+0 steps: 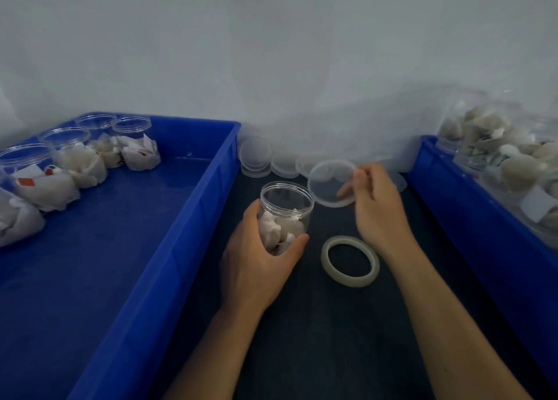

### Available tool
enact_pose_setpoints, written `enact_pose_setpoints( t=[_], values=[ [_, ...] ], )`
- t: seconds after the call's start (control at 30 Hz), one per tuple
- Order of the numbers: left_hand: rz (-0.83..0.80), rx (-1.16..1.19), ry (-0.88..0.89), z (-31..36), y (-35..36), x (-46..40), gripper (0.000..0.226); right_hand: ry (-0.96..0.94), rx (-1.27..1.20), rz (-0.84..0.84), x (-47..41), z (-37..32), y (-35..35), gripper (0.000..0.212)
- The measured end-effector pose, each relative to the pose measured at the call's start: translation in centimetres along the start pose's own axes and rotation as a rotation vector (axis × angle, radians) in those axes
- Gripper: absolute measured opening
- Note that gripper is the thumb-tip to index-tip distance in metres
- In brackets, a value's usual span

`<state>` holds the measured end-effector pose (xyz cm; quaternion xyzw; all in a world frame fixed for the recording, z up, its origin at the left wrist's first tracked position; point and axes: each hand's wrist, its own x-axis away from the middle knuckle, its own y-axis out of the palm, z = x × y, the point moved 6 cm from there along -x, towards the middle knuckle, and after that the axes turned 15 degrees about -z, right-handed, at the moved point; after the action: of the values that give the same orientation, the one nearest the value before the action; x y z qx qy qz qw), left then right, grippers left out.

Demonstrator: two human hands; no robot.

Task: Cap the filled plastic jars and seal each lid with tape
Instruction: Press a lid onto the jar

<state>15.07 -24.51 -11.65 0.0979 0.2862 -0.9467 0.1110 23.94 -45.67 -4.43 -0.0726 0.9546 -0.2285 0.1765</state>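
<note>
Gripping an upright, open-mouthed jar point(285, 215), left hand point(256, 266); right hand point(377, 206) pinches tilted lid point(332, 183) beside it.

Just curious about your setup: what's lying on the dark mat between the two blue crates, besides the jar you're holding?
In the head view, a tape roll lies flat near the right hand, and spare clear lids are stacked by the wall.

The left hand point(256, 257) covers the lower part of the jar point(285, 215), hiding its base. Both blue trays point(181, 218) run off the picture's edges. The capped jars point(498, 158) at the right are blurred, their contents indistinct. The stacked lids point(256, 158) are too faint to count.
</note>
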Motion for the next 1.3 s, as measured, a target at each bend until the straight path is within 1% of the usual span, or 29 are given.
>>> enact_pose_setpoints(
  t=[0.1, 0.17, 0.2, 0.3, 0.43, 0.5, 0.63, 0.7, 0.8, 0.87, 1.03, 1.1, 1.17, 1.2, 1.23, 1.3],
  values=[
    [0.003, -0.026, 0.025, 0.4, 0.0, 0.3, 0.100, -0.025, -0.173, 0.133, 2.1, -0.4, -2.3, 0.028],
    [0.007, -0.026, 0.045, 0.7, -0.1, 0.5, 0.099, 0.003, -0.319, 0.151, 3.3, -0.1, -2.3, 0.034],
    [0.007, -0.026, 0.051, 0.7, -0.1, 0.6, 0.099, 0.014, -0.354, 0.129, 3.6, -0.1, -1.9, 0.036],
    [-0.024, -0.055, 0.073, 1.1, 0.2, 0.6, 0.102, 0.029, -0.334, 0.031, 3.8, 0.1, 0.0, 0.033],
    [-0.075, -0.118, 0.140, 1.8, 0.9, 0.6, 0.103, 0.051, -0.341, -0.008, 4.0, 0.6, 1.3, 0.031],
    [-0.093, -0.146, 0.175, 2.1, 1.2, 0.6, 0.105, 0.048, -0.337, 0.010, 4.0, 0.7, 1.2, 0.030],
    [-0.121, -0.196, 0.234, 2.8, 1.5, 0.7, 0.108, 0.096, -0.348, 0.096, 4.1, 1.4, 0.7, 0.025],
    [-0.119, -0.224, 0.260, 3.0, 1.5, 0.7, 0.109, 0.113, -0.365, 0.103, 4.2, 1.5, 0.5, 0.025],
    [-0.115, -0.264, 0.295, 3.2, 1.7, 0.9, 0.110, 0.101, -0.338, 0.108, 4.5, 1.5, 0.3, 0.013],
    [-0.101, -0.295, 0.308, 3.3, 1.8, 1.0, 0.110, 0.070, -0.297, 0.103, 4.5, 1.2, 0.3, 0.009],
    [-0.063, -0.354, 0.317, 3.8, 1.5, 1.2, 0.106, -0.042, -0.175, 0.111, 4.5, 0.3, 0.4, 0.017],
    [-0.069, -0.372, 0.308, 3.9, 1.4, 1.3, 0.105, -0.087, -0.139, 0.086, 4.6, 0.3, 0.6, 0.030],
    [-0.087, -0.374, 0.286, 3.8, 1.5, 1.3, 0.106, -0.076, -0.133, 0.062, 4.5, 0.5, 0.8, 0.050],
    [-0.092, -0.379, 0.276, 3.8, 1.5, 1.2, 0.106, -0.064, -0.159, 0.060, 4.5, 0.6, 0.9, 0.056],
    [-0.091, -0.388, 0.268, 3.7, 1.4, 1.1, 0.107, -0.059, -0.204, 0.063, 4.4, 0.6, 1.0, 0.055],
    [-0.081, -0.421, 0.261, 3.8, 1.4, 0.9, 0.107, -0.061, -0.336, 0.068, 4.3, 0.6, 1.1, 0.043]
  ],
)
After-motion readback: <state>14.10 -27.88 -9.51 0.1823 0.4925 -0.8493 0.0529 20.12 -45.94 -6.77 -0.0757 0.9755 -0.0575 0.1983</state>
